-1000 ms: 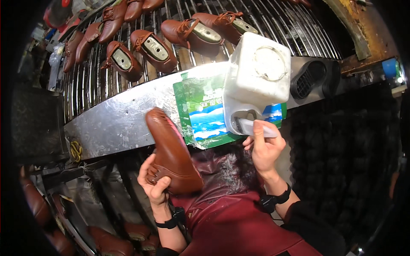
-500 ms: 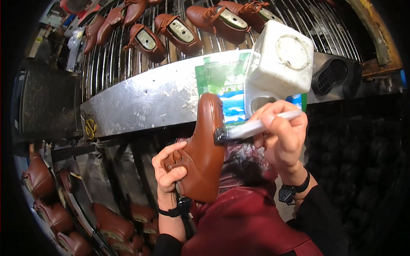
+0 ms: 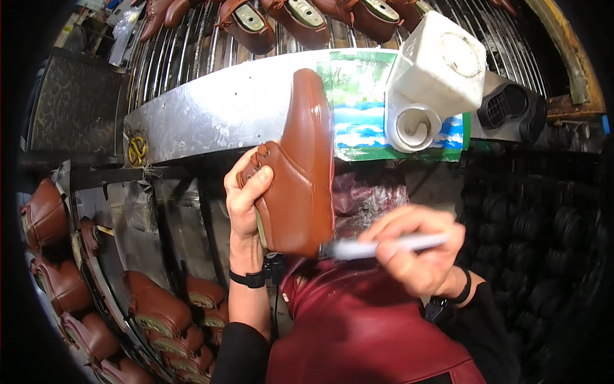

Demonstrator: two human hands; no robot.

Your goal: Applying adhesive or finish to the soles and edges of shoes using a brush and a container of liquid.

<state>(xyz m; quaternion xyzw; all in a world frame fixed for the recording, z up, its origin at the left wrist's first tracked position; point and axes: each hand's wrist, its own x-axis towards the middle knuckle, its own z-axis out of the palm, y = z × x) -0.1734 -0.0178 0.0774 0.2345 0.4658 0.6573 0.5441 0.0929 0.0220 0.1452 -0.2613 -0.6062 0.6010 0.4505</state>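
My left hand (image 3: 244,200) grips a brown leather lace-up shoe (image 3: 299,198) around its laces and ankle opening. The shoe stands on its side, toe pointing away and underside facing right; no sole shows on it. My right hand (image 3: 419,246), somewhat blurred, is closed around the pale handle of a brush (image 3: 358,249). Its dark bristle end meets the lower edge of the shoe at the heel. Beyond the hands, a white plastic jug (image 3: 444,70) with a cut-open mouth rests on a green and blue printed sheet (image 3: 355,77).
A metal ledge (image 3: 204,105) runs across, with yellow-handled scissors (image 3: 137,151) at its left end. Behind it, several brown shoes (image 3: 297,25) sit on a barred rack. A black sole (image 3: 505,107) lies right of the jug. More brown shoes (image 3: 157,301) fill racks at lower left.
The brush has travelled toward me along the shoe's edge, from near the toe to the heel. My left hand has lifted the shoe slightly farther away. The whole view has shifted.
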